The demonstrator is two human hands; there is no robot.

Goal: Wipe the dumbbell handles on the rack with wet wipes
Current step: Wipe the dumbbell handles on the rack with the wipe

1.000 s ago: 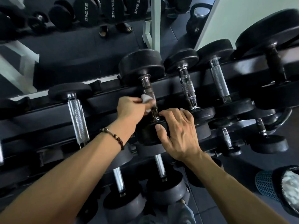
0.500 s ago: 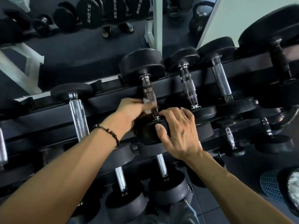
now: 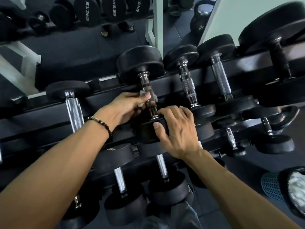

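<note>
A black dumbbell lies across the top tier of the black rack (image 3: pixel 49 113), its chrome handle (image 3: pixel 146 85) running toward me. My left hand (image 3: pixel 127 108) grips the lower half of that handle with a white wet wipe (image 3: pixel 143 93) pressed between fingers and metal; only bits of the wipe show. My right hand (image 3: pixel 176 129) is curled over the near black head (image 3: pixel 145 133) of the same dumbbell, thumb on its face. Other chrome handles sit to the left (image 3: pixel 74 111) and right (image 3: pixel 188 86) on the same tier.
Lower tiers hold more dumbbells (image 3: pixel 162 169) below my arms. A mirror behind the rack reflects further weights and a kettlebell (image 3: pixel 200 19). A mesh bin (image 3: pixel 280 189) stands on the dark floor at the lower right.
My left hand has slid along the handle with the wipe, down toward the near head and back up a little. The right hand has stayed on the near head.
</note>
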